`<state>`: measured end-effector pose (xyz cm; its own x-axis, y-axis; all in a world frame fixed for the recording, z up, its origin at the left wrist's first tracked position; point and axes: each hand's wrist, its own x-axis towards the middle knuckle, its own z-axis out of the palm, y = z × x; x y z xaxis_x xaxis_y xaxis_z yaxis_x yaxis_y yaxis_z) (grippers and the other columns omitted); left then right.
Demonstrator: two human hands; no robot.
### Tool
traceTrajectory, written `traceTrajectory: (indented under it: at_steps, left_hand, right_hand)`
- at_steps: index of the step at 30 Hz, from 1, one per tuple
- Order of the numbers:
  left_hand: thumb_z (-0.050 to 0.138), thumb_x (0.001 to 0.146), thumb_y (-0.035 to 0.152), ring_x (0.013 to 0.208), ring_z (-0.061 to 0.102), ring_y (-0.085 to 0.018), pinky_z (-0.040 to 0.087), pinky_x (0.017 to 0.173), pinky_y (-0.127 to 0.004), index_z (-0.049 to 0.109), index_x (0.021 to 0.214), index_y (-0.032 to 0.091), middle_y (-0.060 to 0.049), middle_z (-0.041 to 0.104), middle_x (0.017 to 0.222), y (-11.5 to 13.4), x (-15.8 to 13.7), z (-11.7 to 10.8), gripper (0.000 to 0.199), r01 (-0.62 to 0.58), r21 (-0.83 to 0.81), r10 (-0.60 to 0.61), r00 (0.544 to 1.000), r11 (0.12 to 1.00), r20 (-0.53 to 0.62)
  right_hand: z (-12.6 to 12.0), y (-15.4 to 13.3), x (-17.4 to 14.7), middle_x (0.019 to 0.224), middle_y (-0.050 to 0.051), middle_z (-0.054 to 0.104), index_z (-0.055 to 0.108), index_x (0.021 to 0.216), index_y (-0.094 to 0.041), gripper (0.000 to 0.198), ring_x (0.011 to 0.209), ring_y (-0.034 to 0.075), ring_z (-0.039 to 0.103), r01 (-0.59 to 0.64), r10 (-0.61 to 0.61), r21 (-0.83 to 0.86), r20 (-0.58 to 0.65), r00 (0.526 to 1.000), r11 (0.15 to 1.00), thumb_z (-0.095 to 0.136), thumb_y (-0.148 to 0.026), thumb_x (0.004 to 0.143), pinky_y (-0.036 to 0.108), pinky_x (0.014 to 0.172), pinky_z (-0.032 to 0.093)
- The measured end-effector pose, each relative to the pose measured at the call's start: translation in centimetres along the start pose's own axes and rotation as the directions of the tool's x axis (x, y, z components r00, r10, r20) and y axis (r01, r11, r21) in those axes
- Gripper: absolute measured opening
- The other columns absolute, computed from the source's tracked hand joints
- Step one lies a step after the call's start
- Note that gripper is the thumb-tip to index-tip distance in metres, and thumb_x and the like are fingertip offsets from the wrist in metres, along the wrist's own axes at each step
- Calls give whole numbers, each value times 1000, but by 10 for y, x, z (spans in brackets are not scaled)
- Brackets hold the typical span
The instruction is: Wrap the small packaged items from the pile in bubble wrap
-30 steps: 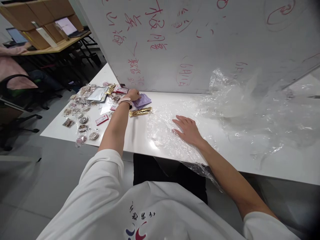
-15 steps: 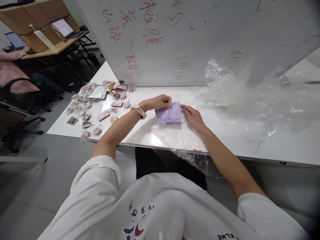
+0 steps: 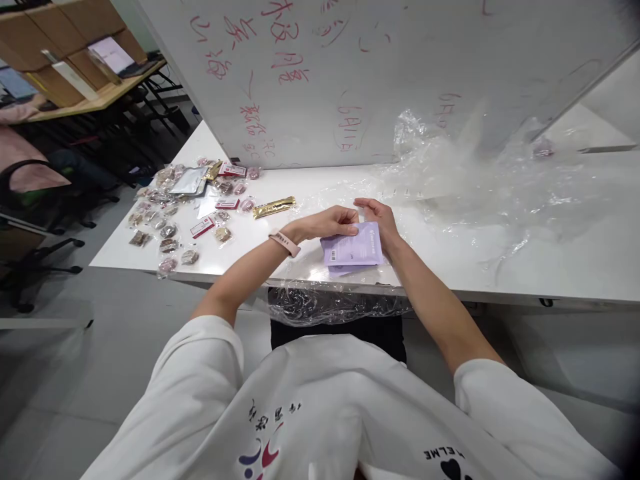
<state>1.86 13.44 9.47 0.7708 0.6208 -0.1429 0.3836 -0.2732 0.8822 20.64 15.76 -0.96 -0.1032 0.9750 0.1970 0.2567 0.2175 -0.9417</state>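
Observation:
Two or more flat purple sachets [image 3: 354,248] overlap between my hands, close to the near edge of the table. My left hand [image 3: 336,223], with a pink band at the wrist, pinches their upper left part between thumb and fingers. At their upper right edge is my right hand [image 3: 379,219], its fingers bent toward the left hand; part of it is hidden behind the sachets. Beyond my left wrist a gold stick packet [image 3: 274,207] lies on the white table [image 3: 440,257]. Crumpled clear plastic film [image 3: 320,303] drapes over the near edge below the sachets.
Small wrapped snacks [image 3: 169,231], red-and-white boxes [image 3: 202,227] and a silver pouch [image 3: 189,181] cover the table's left end. A large heap of clear plastic [image 3: 480,180] spreads on the right. A whiteboard [image 3: 400,80] stands behind. Someone in pink [image 3: 30,157] sits at far left.
The purple sachets and my left hand have come nearer to me, and the sachets now fan apart slightly. The gold stick packet now shows beyond my left wrist. Film at the near edge has shifted left.

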Motion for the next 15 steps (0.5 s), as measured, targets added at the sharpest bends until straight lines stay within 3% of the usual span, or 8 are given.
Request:
traceTrajectory:
  at_steps: [4,6,8,10,12,15]
  left_hand:
    - [58,90,21,68,54,-16,40,64,-31,53,80,19,-6,63,80,-39,12,29,11,156,323,-98,977,934,-188]
    - [58,90,21,80,58,-20,43,73,-34,58,94,17,-9,67,93,-40,8,36,6,198,397,-97,961,896,-260]
    - [58,90,23,97,59,-25,44,84,-39,59,109,17,-12,67,108,-28,-5,37,20,215,464,-49,938,859,-344]
    - [58,90,26,110,55,-29,41,94,-45,60,116,19,-13,65,120,-6,-32,40,27,187,495,34,914,849,-404]
    - [57,92,31,114,54,-30,39,99,-46,63,116,24,-12,64,123,18,-72,49,25,95,444,100,913,891,-397]
    - [65,88,39,104,57,-31,41,95,-44,70,101,31,-9,69,109,37,-147,82,16,130,226,-25,909,965,-416]
  right_hand:
    - [-2,1,6,124,9,70,66,117,-18,37,122,19,62,-72,75,62,-47,996,995,44,-38,95,42,113,43]
    - [-2,-2,8,126,9,69,65,118,-18,38,122,19,62,-98,100,57,-26,995,994,45,-42,97,42,114,43]
    - [-6,-12,9,129,7,67,65,119,-21,37,120,18,62,-115,115,15,23,993,993,49,-46,98,40,112,45]
    - [-18,-29,5,129,8,68,64,122,-21,37,118,18,62,-117,121,-50,74,990,992,51,-45,98,40,109,48]
    - [-40,-53,-10,130,8,67,63,127,-19,39,119,19,61,-85,96,-111,104,990,990,53,-42,98,41,109,48]
    - [-89,-86,-65,122,8,69,73,112,-21,33,118,26,61,-19,33,-199,63,997,980,60,-45,94,49,111,43]
